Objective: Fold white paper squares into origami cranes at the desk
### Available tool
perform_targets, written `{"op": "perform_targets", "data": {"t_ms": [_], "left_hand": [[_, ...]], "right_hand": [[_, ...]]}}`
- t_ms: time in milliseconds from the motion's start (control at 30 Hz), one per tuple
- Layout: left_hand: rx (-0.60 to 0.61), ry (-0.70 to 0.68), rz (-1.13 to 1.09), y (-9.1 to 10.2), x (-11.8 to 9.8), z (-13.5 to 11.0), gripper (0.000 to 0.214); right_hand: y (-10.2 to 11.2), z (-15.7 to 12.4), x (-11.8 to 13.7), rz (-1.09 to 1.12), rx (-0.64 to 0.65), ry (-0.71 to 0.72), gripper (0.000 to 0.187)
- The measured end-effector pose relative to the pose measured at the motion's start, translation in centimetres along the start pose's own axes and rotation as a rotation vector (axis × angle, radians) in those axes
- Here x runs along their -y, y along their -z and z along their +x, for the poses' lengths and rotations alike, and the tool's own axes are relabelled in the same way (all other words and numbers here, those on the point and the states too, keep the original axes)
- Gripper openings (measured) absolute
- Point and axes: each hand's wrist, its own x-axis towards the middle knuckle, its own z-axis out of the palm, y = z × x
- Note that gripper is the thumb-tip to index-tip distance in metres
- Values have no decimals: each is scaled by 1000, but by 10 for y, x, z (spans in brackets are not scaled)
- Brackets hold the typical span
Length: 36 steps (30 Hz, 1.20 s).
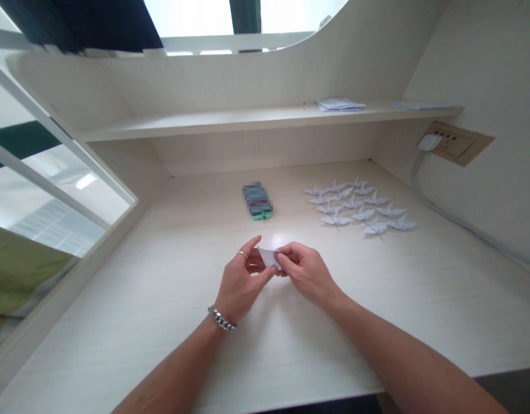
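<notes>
Left hand: the person's left hand (243, 283), half open and cupped; thumb at the lower edge of the paper, index finger raised and standing off from the rest, other fingers curled behind the paper. Exact contact of those back fingers partly hidden, cannot tell.
Right hand: the right hand (310, 273), pinching the paper's right side between thumb and index finger; remaining fingers curled in under the palm. Fingertips of both hands close together at the lower right of the paper.
Folded paper: small, white, pointed piece of folded paper (268, 257), between the two hands, held up over the bench; a corner points up and left. Fold detail too small to read.
Wrist and finger: silver chain-link bracelet (222, 319) on left wrist; thin silver ring (243, 254) on a left finger.
Paper cranes: group of small white folded-paper cranes (352, 203), in loose slanting rows, beyond and right of the hands.
Blurred item: pixelated dark blue-grey object with green end (258, 201), lying beyond the hands, left of the cranes.
Bench: pale wood-grain bench (174, 253), under everything.
Shelf: pale wooden shelf (230, 127) at back, stack of white paper (340, 104) on it.
Wall: white plug (429, 142) in beige socket plate (460, 145), right side.
</notes>
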Motion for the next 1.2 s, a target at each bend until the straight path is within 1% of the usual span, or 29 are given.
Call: {"op": "perform_targets", "data": {"t_ms": [67, 167, 267, 367, 500, 633, 700, 800, 900, 967, 1033, 1133, 1200], "left_hand": [[-12, -24, 68, 0, 2, 0, 71], [-55, -51, 133, 2, 3, 0, 60], [-94, -29, 148, 3, 2, 2, 45], [-59, 15, 26, 2, -1, 3, 39], [50, 75, -141, 1, -2, 4, 39], [68, 126, -236, 3, -2, 4, 36], [84, 128, -262, 3, -2, 4, 32], [134, 123, -303, 3, -3, 3, 29], [152, 124, -312, 4, -4, 2, 29], [128, 120, -299, 5, -3, 2, 30], [79, 126, -307, 6, -3, 3, 31], [8, 159, -376, 7, -2, 4, 35], [-3, 180, -434, 9, -2, 4, 35]], "right_hand": [[-3, -1, -1, -31, 1, -25, 21], [-5, -1, -2, -67, 11, -73, 23], [-4, 1, -2, -57, 45, -124, 24], [-1, 4, -2, -30, 27, -134, 23], [2, 7, -3, 33, -27, -64, 29], [3, 10, -5, 140, 2, -162, 33], [3, 11, -6, 165, -5, -163, 33], [2, 11, -6, 105, -57, -77, 29], [1, 11, -2, -14, -69, -31, 24], [0, 10, 1, -105, -58, -5, 20], [-2, 10, 5, -188, -47, 27, 17], [-4, 10, 9, -290, -36, 63, 15], [-6, 11, 12, -336, -17, 91, 15]]}}
